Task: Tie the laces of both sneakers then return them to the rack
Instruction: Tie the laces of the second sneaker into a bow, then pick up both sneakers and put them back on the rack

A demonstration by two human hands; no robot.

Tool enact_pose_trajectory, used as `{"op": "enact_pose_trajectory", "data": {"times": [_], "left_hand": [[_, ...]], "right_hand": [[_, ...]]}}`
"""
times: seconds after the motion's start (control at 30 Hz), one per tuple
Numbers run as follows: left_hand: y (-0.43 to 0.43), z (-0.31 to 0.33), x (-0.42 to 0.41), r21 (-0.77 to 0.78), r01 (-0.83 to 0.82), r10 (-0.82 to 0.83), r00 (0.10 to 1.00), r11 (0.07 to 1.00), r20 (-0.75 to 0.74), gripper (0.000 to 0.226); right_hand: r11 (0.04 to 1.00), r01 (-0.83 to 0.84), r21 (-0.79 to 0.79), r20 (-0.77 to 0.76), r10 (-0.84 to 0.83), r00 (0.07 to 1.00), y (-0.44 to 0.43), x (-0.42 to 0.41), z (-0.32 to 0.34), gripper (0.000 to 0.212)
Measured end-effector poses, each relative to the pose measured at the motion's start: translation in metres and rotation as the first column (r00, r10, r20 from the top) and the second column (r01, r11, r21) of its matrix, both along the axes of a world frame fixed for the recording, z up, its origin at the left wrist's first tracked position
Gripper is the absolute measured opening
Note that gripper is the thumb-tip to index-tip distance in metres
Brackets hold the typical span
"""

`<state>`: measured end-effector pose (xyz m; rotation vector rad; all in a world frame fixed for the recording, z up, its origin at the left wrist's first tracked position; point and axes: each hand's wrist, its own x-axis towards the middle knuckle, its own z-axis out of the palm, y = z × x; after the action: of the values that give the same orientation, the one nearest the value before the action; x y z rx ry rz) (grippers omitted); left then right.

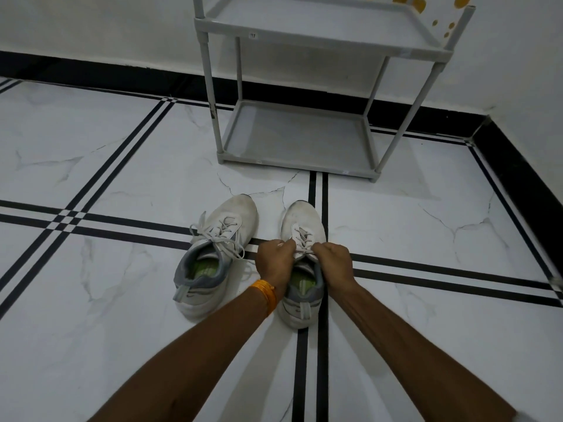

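Observation:
Two white sneakers with grey collars and green insoles stand side by side on the floor, toes pointing away from me. The left sneaker [213, 254] has a tied bow with loops lying across its tongue. Over the right sneaker [303, 220] both hands pinch its laces [304, 249] near the top eyelets. My left hand [275, 263], with an orange band on its wrist, holds one lace end. My right hand [332, 263] holds the other. The knot between them is hidden by my fingers.
A grey two-shelf rack [298, 166] stands beyond the sneakers against the white wall, both shelves bare. The floor is white marble tile with black stripe lines [122, 222]. A black skirting runs along the walls, with a corner at the right.

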<state>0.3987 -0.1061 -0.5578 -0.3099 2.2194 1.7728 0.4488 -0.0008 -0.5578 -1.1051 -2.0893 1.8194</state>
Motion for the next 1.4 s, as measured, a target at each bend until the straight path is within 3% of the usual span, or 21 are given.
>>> {"op": "enact_pose_trajectory", "data": {"times": [0.13, 0.37, 0.43, 0.53, 0.63, 0.7, 0.77, 0.83, 0.9, 0.97, 1.07, 1.2, 1.3, 1.4], "left_hand": [[0.005, -0.007, 0.005, 0.025, -0.13, 0.13, 0.992, 0.991, -0.003, 0.028], [0.006, -0.005, 0.005, -0.003, -0.104, 0.103, 0.994, 0.995, -0.039, 0.031], [-0.001, 0.0, 0.002, -0.138, 0.026, -0.052, 0.98, 0.99, -0.194, 0.034], [-0.019, 0.029, -0.005, -0.457, 0.224, -0.428, 0.805, 0.861, -0.411, 0.032], [-0.056, 0.06, -0.03, -0.564, 0.176, -0.486, 0.74, 0.807, -0.465, 0.034], [-0.098, 0.068, -0.056, -0.637, 0.153, -0.482, 0.789, 0.755, -0.381, 0.049], [-0.147, 0.068, -0.079, -0.665, 0.303, -0.474, 0.876, 0.682, -0.087, 0.069], [-0.18, 0.064, -0.085, -0.513, 0.497, -0.465, 0.862, 0.7, 0.202, 0.08], [-0.193, 0.056, -0.077, -0.363, 0.614, -0.521, 0.789, 0.701, 0.327, 0.08], [-0.192, 0.038, -0.071, -0.316, 0.625, -0.557, 0.78, 0.714, 0.284, 0.08], [-0.174, 0.018, -0.065, -0.405, 0.497, -0.505, 0.858, 0.768, 0.094, 0.066], [-0.137, 0.01, -0.056, -0.432, 0.412, -0.466, 0.885, 0.802, -0.021, 0.048], [-0.119, 0.006, -0.063, -0.461, 0.369, -0.472, 0.872, 0.807, -0.129, 0.031], [-0.105, 0.012, -0.07, -0.473, 0.354, -0.489, 0.849, 0.807, -0.198, 0.03]], "right_hand": [[0.996, 0.083, -0.033, -0.041, -0.085, 0.996, -0.009, 0.001, -0.002, 0.021], [0.991, 0.115, -0.068, -0.086, -0.121, 0.989, -0.013, 0.002, -0.003, 0.018], [0.996, 0.083, 0.019, -0.093, -0.081, 0.992, -0.012, 0.006, -0.001, 0.023], [0.97, -0.082, 0.228, -0.045, 0.095, 0.994, -0.004, 0.016, 0.004, 0.033], [0.888, -0.275, 0.368, 0.171, 0.226, 0.959, 0.007, 0.026, 0.003, 0.06], [0.892, -0.335, 0.304, 0.257, 0.262, 0.93, 0.012, 0.026, 0.001, 0.072], [0.914, -0.344, 0.214, 0.268, 0.283, 0.921, 0.008, 0.023, 0.003, 0.055], [0.897, -0.368, 0.245, 0.267, 0.303, 0.915, 0.002, 0.018, 0.005, 0.039], [0.885, -0.37, 0.282, 0.238, 0.309, 0.921, -0.004, 0.012, 0.005, 0.029], [0.872, -0.359, 0.334, 0.221, 0.298, 0.929, -0.008, 0.008, 0.003, 0.023], [0.847, -0.352, 0.397, 0.188, 0.3, 0.935, -0.015, 0.0, -0.001, 0.021], [0.828, -0.333, 0.451, 0.15, 0.297, 0.943, -0.016, -0.013, -0.008, 0.02], [0.812, -0.328, 0.483, 0.124, 0.307, 0.943, -0.007, -0.02, -0.012, 0.023], [0.799, -0.331, 0.502, 0.112, 0.319, 0.941, 0.004, -0.021, -0.004, 0.028]]}}
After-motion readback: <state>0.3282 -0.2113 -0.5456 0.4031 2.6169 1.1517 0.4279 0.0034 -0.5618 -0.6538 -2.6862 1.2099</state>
